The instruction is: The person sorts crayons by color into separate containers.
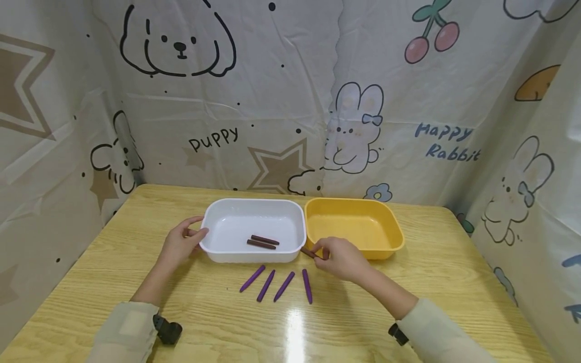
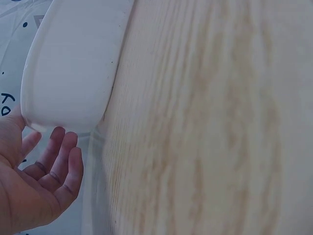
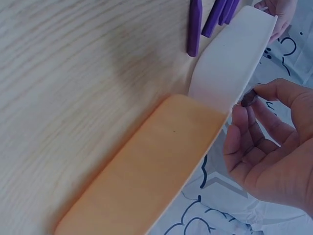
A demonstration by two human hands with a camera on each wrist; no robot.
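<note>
My left hand [image 1: 178, 245] grips the left end of the white container [image 1: 254, 256], thumb at its rim. In the left wrist view the fingers bend up close to the container's end wall [image 2: 73, 73]. A brown crayon [image 1: 307, 252] is pinched between the thumb and fingers of my right hand [image 1: 341, 258], near the corner where the two containers meet. Its tip shows dark in the right wrist view [image 3: 249, 98]. Two more brown crayons [image 1: 262, 244] lie side by side inside the white container.
Right beside the white container stands a yellow container [image 1: 358, 227]. Several purple crayons [image 1: 283, 287] lie on the wooden table [image 1: 218, 327] in front of the containers. A printed cloth [image 1: 281, 106] hangs behind the table and along both sides.
</note>
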